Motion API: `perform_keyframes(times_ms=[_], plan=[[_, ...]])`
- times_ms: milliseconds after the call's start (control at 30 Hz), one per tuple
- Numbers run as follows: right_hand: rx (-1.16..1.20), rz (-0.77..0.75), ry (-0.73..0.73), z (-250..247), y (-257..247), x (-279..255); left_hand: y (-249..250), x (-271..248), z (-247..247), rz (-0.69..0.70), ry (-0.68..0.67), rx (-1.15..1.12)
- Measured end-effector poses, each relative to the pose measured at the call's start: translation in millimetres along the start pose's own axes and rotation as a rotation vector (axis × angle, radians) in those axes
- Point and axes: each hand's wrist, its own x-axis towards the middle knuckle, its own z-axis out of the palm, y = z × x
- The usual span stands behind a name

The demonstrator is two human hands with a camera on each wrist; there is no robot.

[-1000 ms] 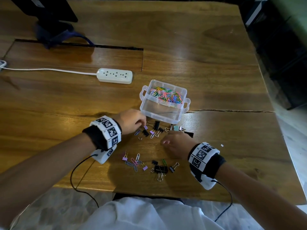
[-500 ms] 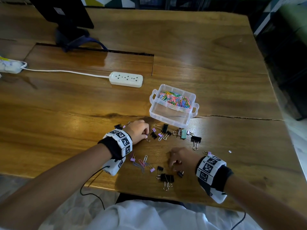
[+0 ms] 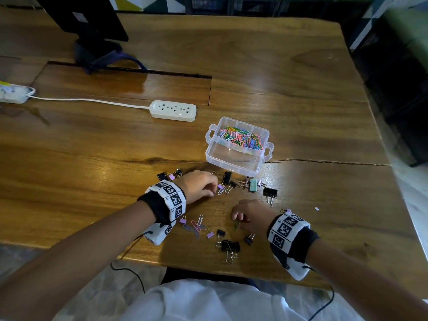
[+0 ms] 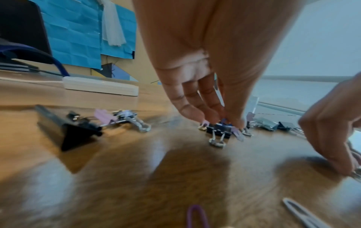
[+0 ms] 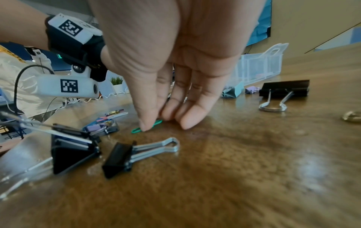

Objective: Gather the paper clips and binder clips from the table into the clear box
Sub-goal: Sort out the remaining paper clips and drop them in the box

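The clear box (image 3: 231, 162) stands on the wooden table, with coloured paper clips (image 3: 242, 137) filling its far compartment. Just in front of it my left hand (image 3: 214, 189) reaches down, and its thumb and fingers (image 4: 197, 114) pinch a small black binder clip (image 4: 217, 131) among lilac ones. Nearer me, my right hand (image 3: 236, 220) pinches a green paper clip (image 5: 136, 130) against the table with thumb and fingertips (image 5: 187, 121). Loose paper clips (image 3: 195, 224) and black binder clips (image 3: 230, 246) lie near the front edge.
A teal binder clip (image 3: 253, 184) and a large black one (image 3: 269, 192) lie right of my left hand. A white power strip (image 3: 173, 110) and its cord lie behind the box. A monitor stand (image 3: 92, 49) is at the far left. The table's front edge (image 3: 208, 269) is close.
My right hand drew back from the clips by the box to the green paper clip nearer me. My left hand stayed among the small binder clips in front of the box.
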Motion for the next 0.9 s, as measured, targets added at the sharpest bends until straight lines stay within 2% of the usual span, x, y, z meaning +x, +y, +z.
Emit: perform_keyframes(times_ms=[133, 233, 433, 633, 900], plan=[[-0.016, 0.007, -0.025, 0.7, -0.5, 5.0, 12.7, 11.9, 0.4, 0.010, -0.125, 0.162], [-0.019, 0.019, -0.037, -0.5, -2.1, 5.5, 15.7, 18.1, -1.5, 0.012, -0.131, 0.297], [-0.003, 0.019, -0.027, -0.6, -2.2, 4.1, 14.4, 22.7, -3.4, -0.002, -0.097, 0.260], [0.001, 0.025, -0.034, 1.7, -0.6, -1.4, 10.9, 21.3, 0.2, 0.096, -0.141, 0.312], [0.081, 0.194, 0.092, -12.2, 19.8, -9.9, 15.0, 26.1, -9.3, 0.093, -0.125, 0.245]])
